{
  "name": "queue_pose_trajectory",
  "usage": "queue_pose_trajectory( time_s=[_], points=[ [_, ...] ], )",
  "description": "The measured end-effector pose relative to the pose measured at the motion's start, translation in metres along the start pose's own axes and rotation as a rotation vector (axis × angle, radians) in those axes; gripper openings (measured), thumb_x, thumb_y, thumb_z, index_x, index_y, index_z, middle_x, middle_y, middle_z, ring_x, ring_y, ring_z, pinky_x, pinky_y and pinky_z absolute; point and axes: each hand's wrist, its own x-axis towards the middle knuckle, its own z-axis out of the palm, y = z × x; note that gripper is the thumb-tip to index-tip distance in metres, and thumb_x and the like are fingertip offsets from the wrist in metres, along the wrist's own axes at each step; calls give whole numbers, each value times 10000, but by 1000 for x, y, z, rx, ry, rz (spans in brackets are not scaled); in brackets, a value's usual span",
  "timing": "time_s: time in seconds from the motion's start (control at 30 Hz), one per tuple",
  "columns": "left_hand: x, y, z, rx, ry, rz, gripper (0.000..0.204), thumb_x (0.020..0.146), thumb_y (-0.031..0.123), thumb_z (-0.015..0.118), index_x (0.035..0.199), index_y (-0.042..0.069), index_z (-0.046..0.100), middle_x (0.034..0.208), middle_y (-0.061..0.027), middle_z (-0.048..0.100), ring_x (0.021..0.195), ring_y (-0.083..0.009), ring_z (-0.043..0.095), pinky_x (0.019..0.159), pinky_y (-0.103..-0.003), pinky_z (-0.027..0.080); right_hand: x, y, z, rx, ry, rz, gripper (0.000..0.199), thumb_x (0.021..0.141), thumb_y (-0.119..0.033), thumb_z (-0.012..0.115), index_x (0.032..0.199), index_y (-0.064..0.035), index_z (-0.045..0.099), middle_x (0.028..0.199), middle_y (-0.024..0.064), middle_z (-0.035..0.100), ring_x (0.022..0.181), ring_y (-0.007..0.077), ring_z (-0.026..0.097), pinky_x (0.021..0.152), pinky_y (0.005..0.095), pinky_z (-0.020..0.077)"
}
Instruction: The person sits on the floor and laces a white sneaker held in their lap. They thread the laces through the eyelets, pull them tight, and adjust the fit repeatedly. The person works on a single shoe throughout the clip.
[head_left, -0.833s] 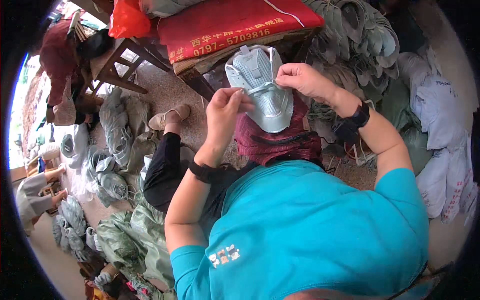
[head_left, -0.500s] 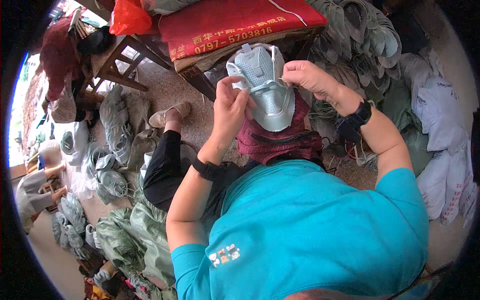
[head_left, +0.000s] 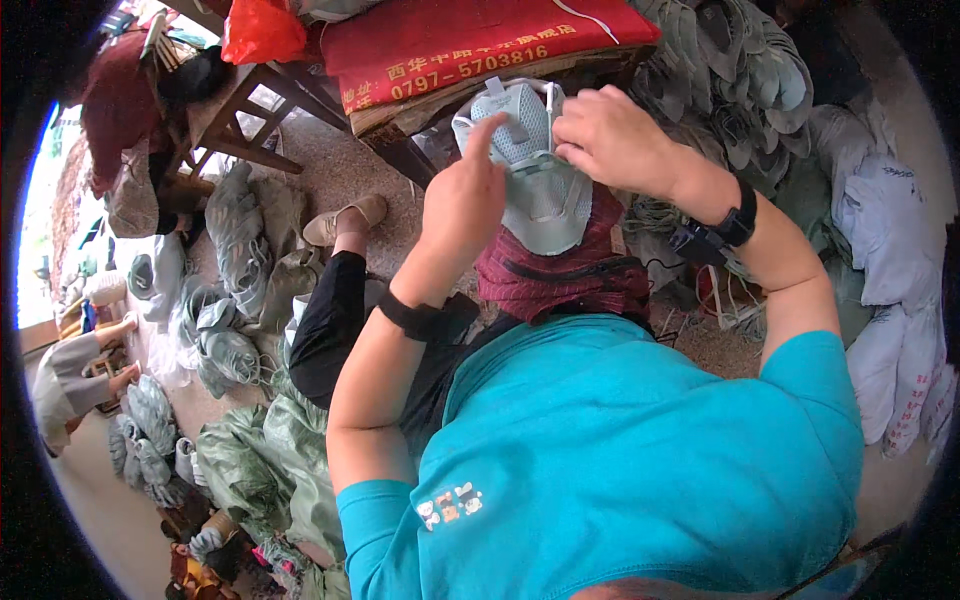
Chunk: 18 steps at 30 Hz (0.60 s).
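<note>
Pale-blue mesh shoe upper (head_left: 546, 232) lies lengthwise, toe nearest, between left hand (head_left: 462, 205), index finger extended, and right hand (head_left: 622, 142), fingers curled. What either grips, I cannot tell.

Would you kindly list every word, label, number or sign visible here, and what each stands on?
Red cloth: large yellow characters and digits, clear, but I won't copy them out.
White sack at the right: dark marking, too small to read.
White sack below it: red marking, too blurred to read.
Pale shoe: no lettering that I can make out.
</note>
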Motion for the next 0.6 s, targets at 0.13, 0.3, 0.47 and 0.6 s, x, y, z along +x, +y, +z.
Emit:
queue_pose_trajectory(
  time_s=[0.13,0.3,0.47,0.6],
  points=[
    [1,-5,-1,-44,-34,53,480,879,100,580,1320,147,395,690,-141,617,679,-343,651,628,-435,502,10,-12,-10,97,84,-34,148,764,-167,667,863,-84,594,926,97,571,970,293,569,802,437,447],
    [11,0,-37,263,-147,213,380,834,112,640,1183,115,490,900,-159,614,792,-362,651,682,-447,516,16,-4,1,152,-93,-111,197,751,-85,650,911,-54,540,914,110,522,867,315,579,732,421,471],
    [22,-1,-47,431,-131,537,430,728,121,727,1112,101,535,1030,-128,535,959,-364,592,780,-438,505,22,-18,5,102,28,-41,134,763,-67,619,868,-35,542,814,119,560,731,318,605,605,393,499],
    [37,-5,-45,360,-283,540,433,704,134,750,1082,85,543,1015,-133,530,981,-355,574,808,-428,498,27,-13,-1,529,-150,164,136,804,-105,627,879,-8,567,738,124,617,666,225,635,591,335,506]
  ],
)
